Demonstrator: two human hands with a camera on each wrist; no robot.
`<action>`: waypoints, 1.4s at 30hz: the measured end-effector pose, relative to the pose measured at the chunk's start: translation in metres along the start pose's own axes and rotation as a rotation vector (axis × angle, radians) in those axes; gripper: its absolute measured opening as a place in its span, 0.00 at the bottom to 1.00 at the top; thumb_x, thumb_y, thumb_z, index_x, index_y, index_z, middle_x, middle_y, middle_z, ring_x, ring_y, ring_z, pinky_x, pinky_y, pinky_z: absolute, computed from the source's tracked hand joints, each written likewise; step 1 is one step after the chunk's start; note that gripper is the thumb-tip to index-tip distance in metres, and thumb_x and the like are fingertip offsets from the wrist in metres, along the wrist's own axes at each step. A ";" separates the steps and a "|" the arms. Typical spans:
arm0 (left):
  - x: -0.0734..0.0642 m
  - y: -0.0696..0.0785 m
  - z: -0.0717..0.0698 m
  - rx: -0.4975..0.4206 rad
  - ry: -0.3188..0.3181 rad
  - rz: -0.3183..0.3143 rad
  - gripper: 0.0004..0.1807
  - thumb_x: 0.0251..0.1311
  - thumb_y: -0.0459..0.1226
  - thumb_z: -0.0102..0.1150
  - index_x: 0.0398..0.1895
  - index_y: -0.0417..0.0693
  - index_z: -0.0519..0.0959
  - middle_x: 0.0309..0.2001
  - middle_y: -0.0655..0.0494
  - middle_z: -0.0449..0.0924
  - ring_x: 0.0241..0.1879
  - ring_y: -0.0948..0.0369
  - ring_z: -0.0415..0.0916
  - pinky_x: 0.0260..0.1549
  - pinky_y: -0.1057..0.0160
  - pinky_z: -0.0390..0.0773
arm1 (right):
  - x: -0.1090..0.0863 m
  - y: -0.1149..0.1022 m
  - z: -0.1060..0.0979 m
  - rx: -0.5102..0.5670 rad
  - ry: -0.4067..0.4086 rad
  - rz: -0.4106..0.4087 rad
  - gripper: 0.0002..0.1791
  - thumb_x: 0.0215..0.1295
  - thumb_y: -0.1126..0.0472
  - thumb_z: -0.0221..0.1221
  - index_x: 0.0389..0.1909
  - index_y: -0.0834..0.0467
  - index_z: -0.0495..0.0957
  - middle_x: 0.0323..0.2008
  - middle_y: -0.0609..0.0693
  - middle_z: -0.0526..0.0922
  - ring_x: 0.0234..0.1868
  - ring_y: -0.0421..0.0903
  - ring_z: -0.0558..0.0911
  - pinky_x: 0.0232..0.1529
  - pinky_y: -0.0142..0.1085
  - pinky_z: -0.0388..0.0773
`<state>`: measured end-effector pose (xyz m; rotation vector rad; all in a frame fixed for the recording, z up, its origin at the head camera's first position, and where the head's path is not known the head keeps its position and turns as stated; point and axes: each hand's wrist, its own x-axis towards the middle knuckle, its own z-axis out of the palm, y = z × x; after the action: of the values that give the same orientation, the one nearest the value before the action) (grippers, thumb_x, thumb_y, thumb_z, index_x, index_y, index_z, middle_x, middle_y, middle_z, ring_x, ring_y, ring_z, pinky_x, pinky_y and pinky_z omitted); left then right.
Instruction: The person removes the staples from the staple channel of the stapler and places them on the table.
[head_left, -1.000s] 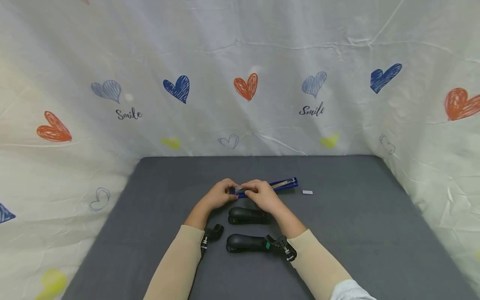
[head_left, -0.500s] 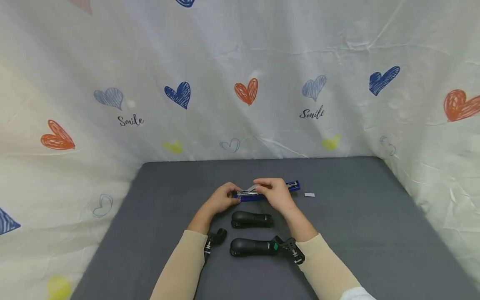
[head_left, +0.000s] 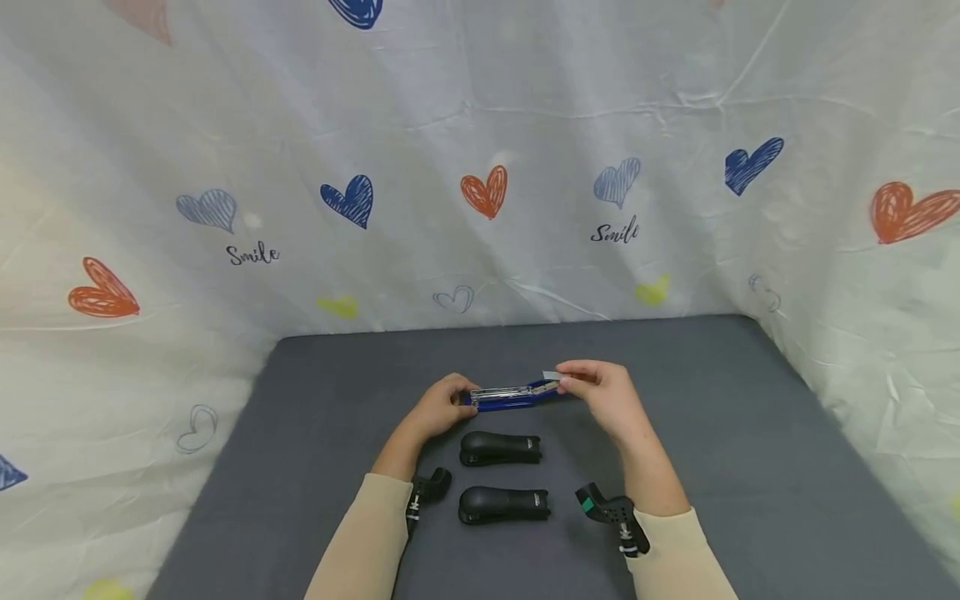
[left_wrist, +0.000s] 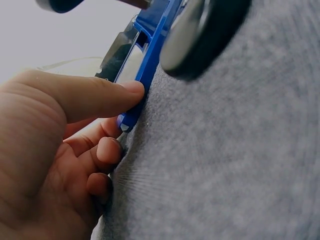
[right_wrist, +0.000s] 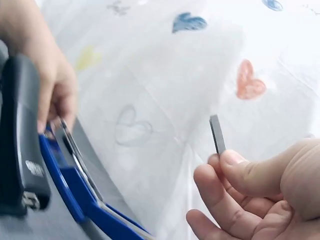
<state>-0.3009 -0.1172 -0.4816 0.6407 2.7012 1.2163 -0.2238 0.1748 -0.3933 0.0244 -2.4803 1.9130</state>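
Stapler (head_left: 510, 406) lying open, small grey strip (head_left: 551, 375) held up by its right part

In the head view the right end of the blue stapler disappears behind the right hand (head_left: 603, 396), so its full length cannot be seen. The left hand (head_left: 438, 408) covers the left tip. The right wrist view cuts the stapler off at the lower edge, and the strip's bottom end is hidden in the pinch. In the left wrist view a dark, blurred shape (left_wrist: 207, 40) runs out of the top edge, too unclear to name. Pale lettering on the two black staplers (head_left: 501, 448) (head_left: 504, 505) is too small to read.

The blue stapler is on the grey table (head_left: 337, 375), on the far side of both black ones. Its left part carries a shiny metal channel; its right part angles off toward the far right, with a paler strip along the inside. The small grey piece is straight, narrow and flat-sided, standing nearly upright in the right wrist view and clear of the stapler.

The left hand pinches the stapler's left end, thumb on its near side, other fingers loosely bent below. The right hand pinches the grey strip between thumb and forefinger, remaining fingers curled. Beyond the table's far edge hangs a white curtain (head_left: 540, 100) printed with hearts.
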 end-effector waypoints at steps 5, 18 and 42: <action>-0.003 -0.002 -0.003 -0.005 0.021 -0.009 0.16 0.60 0.30 0.71 0.52 0.46 0.86 0.46 0.58 0.78 0.29 0.61 0.67 0.32 0.61 0.70 | -0.002 0.003 -0.014 -0.175 0.024 -0.049 0.13 0.76 0.66 0.57 0.56 0.65 0.83 0.48 0.61 0.86 0.48 0.57 0.84 0.53 0.50 0.78; 0.005 -0.002 0.004 0.015 0.015 -0.004 0.16 0.59 0.31 0.72 0.51 0.47 0.87 0.43 0.60 0.78 0.30 0.60 0.67 0.32 0.60 0.70 | -0.006 0.025 -0.062 -0.467 0.210 -0.061 0.13 0.78 0.64 0.55 0.57 0.63 0.81 0.46 0.60 0.84 0.38 0.53 0.78 0.38 0.45 0.74; 0.006 -0.002 0.000 0.022 0.022 -0.024 0.16 0.58 0.31 0.73 0.51 0.48 0.87 0.43 0.59 0.78 0.27 0.61 0.67 0.30 0.61 0.70 | 0.010 0.106 -0.084 -0.661 0.353 0.094 0.12 0.74 0.66 0.57 0.52 0.65 0.84 0.44 0.63 0.84 0.43 0.61 0.81 0.44 0.56 0.74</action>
<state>-0.3065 -0.1159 -0.4831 0.5994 2.7362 1.1969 -0.2355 0.2825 -0.4739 -0.3981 -2.7328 0.9189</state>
